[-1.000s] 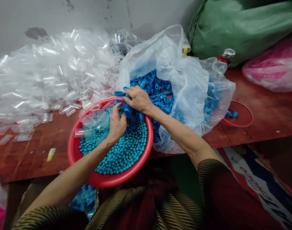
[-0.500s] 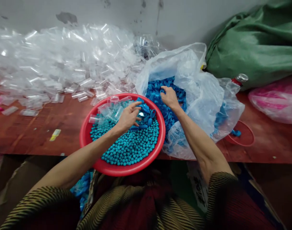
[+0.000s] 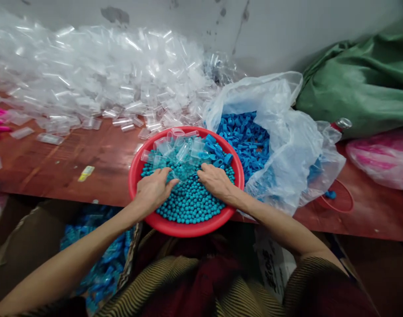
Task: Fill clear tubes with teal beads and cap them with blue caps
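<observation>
A red basin (image 3: 133,178) holds turquoise beads (image 3: 191,207), with clear plastic tubes (image 3: 163,145) heaped at its back and blue plastic caps (image 3: 217,152) at the back right. My left hand (image 3: 153,189) reaches over the left rim, thumb apart from the fingers, whose tips dip among the beads. What looks like a clear tube lies near its thumb. On the right side of the basin, my right hand (image 3: 217,182) has its fingers curled down at the beads, just in front of the caps. Anything within those fingers is hidden.
Many clear tubes (image 3: 98,75) are piled along the wall. Right of the basin lies an open plastic bag (image 3: 287,141) of blue caps. Further right are a green sack (image 3: 360,83), a bag of pink pieces (image 3: 382,158) and a red mesh basket (image 3: 343,202). A box below holds blue-filled pieces (image 3: 105,264).
My right hand has come out of the bag of caps and into the basin. My left hand has drawn back from the caps to the basin's left side. The view has shifted.
</observation>
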### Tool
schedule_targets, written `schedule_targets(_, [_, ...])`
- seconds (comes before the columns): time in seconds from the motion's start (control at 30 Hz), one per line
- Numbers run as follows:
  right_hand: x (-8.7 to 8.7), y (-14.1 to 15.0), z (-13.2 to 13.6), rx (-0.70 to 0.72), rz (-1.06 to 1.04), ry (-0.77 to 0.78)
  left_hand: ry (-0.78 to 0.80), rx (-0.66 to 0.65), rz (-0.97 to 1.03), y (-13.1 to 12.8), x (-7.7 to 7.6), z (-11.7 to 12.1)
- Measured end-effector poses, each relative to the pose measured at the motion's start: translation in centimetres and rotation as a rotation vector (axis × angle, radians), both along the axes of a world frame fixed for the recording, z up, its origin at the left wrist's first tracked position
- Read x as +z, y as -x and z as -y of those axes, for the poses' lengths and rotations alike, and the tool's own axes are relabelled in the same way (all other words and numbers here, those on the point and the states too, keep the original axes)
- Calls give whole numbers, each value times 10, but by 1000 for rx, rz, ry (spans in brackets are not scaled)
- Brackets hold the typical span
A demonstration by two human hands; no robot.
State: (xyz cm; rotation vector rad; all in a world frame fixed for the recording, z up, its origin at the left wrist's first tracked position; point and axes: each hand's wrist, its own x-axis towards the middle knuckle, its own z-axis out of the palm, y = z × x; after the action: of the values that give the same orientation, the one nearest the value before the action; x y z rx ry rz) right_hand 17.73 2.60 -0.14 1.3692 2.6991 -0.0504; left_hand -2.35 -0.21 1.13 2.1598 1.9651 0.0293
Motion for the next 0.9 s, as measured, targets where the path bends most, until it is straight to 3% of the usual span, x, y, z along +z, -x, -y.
schedule_targets(0.13, [1, 2, 1, 18, 39, -27, 48, 1, -42, -10, -1, -4])
schedule_targets(0.4, [0, -3, 9, 42, 6, 10, 121, 19, 212, 3, -13, -16])
schedule_targets(0.63, [3, -8, 16, 25, -102, 80, 60, -146, 487, 6, -19, -9])
schedule_targets(0.73, [-4, -7, 16, 14, -74, 79, 52, -212, 347, 1, -15, -3])
schedule_targets(0.9, [-9, -9, 15, -1, -27, 114, 37, -384, -137, 1, -2, -1])
